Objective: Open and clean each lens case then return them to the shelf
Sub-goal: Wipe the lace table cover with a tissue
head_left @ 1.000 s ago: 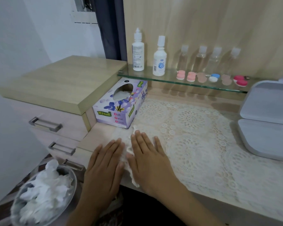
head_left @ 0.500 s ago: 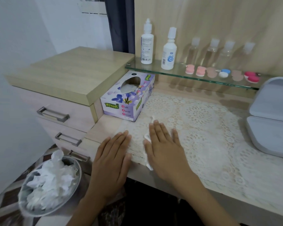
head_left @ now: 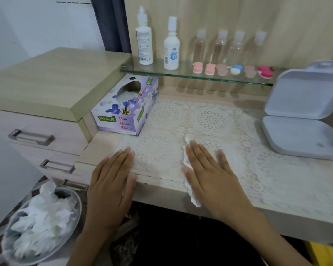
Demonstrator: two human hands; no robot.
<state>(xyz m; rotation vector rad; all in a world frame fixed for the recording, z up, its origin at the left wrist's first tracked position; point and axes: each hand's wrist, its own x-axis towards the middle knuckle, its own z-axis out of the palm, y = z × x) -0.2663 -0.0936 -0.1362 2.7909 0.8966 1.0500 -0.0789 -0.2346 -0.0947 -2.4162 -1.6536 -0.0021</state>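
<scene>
— Lace mat over the pale wood desk is where we are working; we are logging both hands lying flat near its near edge. Which step are we recording?

— We are judging it as a pause between cases, since nothing is being held or opened. Our left hand is resting palm down on the near edge, fingers straight and close together, gripping nothing. Our right hand is pressing a crumpled white tissue flat onto the mat, fingers straight and slightly spread, not pinching it.

— Where are we placing the lens cases?

— We are finding the lens cases in a row on the glass shelf at the far side, right of the two white bottles and well apart from both hands. They are showing as small round caps: pink, tan, blue-and-white, tan, red. All are looking capped. Whether the pink pair is one case or two, we are unable to tell.

— Next move?

— We are expecting a far reach to the shelf for one case, then a twist to get its caps off. The tissue is probably going along for wiping, or into the bin of used tissues, near left.
</scene>
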